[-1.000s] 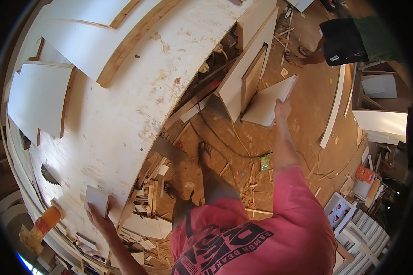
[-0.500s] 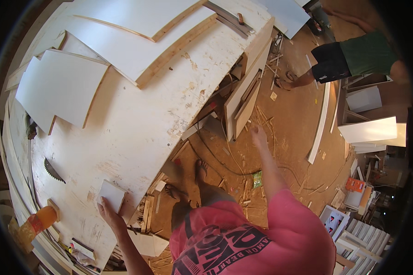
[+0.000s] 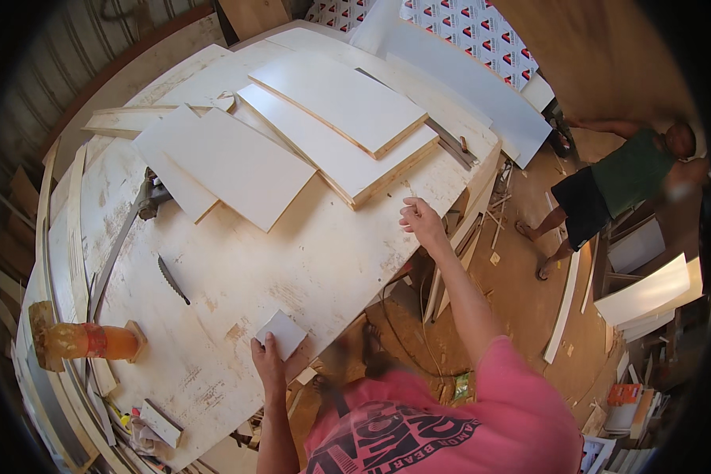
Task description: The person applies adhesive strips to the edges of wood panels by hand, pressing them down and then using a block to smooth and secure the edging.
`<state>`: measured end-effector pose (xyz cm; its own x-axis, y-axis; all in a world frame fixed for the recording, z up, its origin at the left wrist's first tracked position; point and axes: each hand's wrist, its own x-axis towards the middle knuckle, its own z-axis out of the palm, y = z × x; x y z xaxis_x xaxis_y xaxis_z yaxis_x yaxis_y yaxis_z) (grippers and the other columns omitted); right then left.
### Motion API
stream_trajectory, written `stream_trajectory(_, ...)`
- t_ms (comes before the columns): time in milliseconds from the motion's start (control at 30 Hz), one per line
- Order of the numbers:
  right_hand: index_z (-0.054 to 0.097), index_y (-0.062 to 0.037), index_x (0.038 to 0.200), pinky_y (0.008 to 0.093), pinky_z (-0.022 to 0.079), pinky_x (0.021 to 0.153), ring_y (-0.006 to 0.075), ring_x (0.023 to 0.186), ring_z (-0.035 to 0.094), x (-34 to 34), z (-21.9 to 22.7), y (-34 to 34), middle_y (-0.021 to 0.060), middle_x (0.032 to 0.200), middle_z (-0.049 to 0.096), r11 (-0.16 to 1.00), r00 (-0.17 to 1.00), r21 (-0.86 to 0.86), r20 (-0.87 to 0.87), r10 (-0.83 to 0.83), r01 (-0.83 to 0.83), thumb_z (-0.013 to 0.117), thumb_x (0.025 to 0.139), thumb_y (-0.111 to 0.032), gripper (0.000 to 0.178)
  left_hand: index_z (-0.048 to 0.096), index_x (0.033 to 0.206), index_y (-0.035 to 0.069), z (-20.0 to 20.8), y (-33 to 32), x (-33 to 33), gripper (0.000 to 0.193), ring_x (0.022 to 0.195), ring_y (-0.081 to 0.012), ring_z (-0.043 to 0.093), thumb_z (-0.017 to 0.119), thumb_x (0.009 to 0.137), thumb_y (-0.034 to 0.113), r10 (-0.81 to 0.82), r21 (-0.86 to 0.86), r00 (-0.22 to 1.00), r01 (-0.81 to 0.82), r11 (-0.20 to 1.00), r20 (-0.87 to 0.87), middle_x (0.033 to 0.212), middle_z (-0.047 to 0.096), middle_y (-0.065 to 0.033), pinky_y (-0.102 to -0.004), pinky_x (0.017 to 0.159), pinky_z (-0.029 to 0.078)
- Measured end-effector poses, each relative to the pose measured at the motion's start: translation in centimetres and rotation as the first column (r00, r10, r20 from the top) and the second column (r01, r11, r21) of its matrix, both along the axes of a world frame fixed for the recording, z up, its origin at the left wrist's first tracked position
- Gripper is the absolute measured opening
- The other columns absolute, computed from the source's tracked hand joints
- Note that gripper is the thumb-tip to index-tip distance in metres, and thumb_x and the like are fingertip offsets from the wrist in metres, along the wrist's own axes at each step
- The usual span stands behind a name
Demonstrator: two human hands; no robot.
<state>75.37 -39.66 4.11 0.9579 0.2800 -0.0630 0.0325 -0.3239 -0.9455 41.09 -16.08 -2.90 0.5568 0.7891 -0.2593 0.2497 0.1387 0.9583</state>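
Note:
My left hand (image 3: 269,368) grips the near edge of a small white board piece (image 3: 283,333), thumb on its top face. The piece is at the near edge of the white worktable (image 3: 213,276). My right hand (image 3: 423,221) is over the table's right edge, fingers curled. Whether anything is inside them is hidden. Beyond it lie two stacked white panels, the upper panel (image 3: 340,99) overlapping the lower panel (image 3: 371,178). Left of these, another white panel (image 3: 249,166) lies tilted across the table.
A curved saw blade (image 3: 173,280) lies mid-table. An orange-filled bottle (image 3: 95,341) lies at the left. Past the table's right edge, wood scraps and a cable (image 3: 411,359) cover the floor. A person in a green top (image 3: 628,170) stands at the far right.
My view has swung toward the table's far end. My right hand has come up from over the floor to the table's edge. The small board piece stays in my left hand.

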Motion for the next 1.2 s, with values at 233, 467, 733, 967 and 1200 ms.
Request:
stream_trajectory(233, 0.058, 0.0004, 0.115, 0.0350, 0.050, 0.080, 0.0258, 0.092, 0.063, 16.5, -2.3, 2.5, 0.0167, 0.100, 0.063, 0.922, 0.894, -0.359, 0.446, 0.037, 0.141, 0.057, 0.088, -0.022, 0.035, 0.051, 0.102, -0.004, 1.3, -0.7, 0.4, 0.025, 0.083, -0.0155, 0.051, 0.051, 0.095, 0.021, 0.133, -0.021, 0.988, -0.135, 0.991, -0.075, 0.094, 0.058, -0.0091, -0.0302, 0.076, 0.043)
stream_trajectory(467, 0.053, 0.0009, 0.119, 0.0383, 0.048, 0.086, 0.0292, 0.101, 0.060, 24.4, -1.3, 0.0, 0.0198, 0.109, 0.059, 0.970, 0.904, -0.212, 0.428, -0.014, 0.116, 0.060, 0.086, -0.023, 0.042, 0.051, 0.111, -0.004, -0.9, -0.5, 0.1, 0.029, 0.087, -0.0181, 0.053, 0.052, 0.095, 0.020, 0.184, 0.102, 0.967, -0.168, 0.980, -0.176, 0.097, 0.059, -0.0125, -0.0301, 0.079, 0.043)
stream_trajectory(733, 0.012, 0.0051, 0.145, 0.0364, 0.024, 0.111, 0.0287, 0.138, 0.027, 22.5, 36.1, 2.0, 0.0252, 0.148, 0.023, 0.925, 0.668, 0.342, 0.729, -0.148, -0.168, 0.058, 0.088, -0.049, 0.092, 0.051, 0.119, -0.009, 2.9, -1.9, 1.9, 0.058, 0.110, -0.0393, 0.052, 0.050, 0.094, 0.042, 0.159, 0.314, 0.870, -0.005, 0.949, -0.467, 0.118, 0.054, -0.0289, -0.0422, 0.094, 0.041)
stream_trajectory(967, 0.059, -0.0004, 0.092, 0.0385, 0.050, 0.064, 0.0223, 0.063, 0.061, 21.9, 36.5, 10.6, 0.0121, 0.069, 0.061, 0.947, 0.660, 0.290, 0.741, -0.129, -0.141, 0.040, 0.100, -0.039, 0.044, 0.049, 0.122, -0.012, 1.2, -1.4, -0.2, 0.057, 0.118, -0.0434, 0.046, 0.052, 0.093, 0.038, 0.168, 0.325, 0.903, -0.033, 0.945, -0.395, 0.126, 0.049, -0.0320, -0.0439, 0.101, 0.036)
stream_trajectory(1200, 0.050, -0.0031, 0.116, 0.0271, 0.042, 0.052, 0.0096, 0.055, 0.048, 17.2, 27.2, 5.4, 0.0042, 0.072, 0.054, 0.914, 0.836, 0.367, 0.546, -0.060, -0.174, 0.052, 0.095, -0.026, 0.031, 0.050, 0.120, -0.012, 2.3, -2.5, -0.2, 0.054, 0.112, -0.0429, 0.050, 0.052, 0.093, 0.035, 0.141, 0.318, 0.935, -0.033, 0.947, -0.325, 0.119, 0.054, -0.0307, -0.0438, 0.097, 0.039)
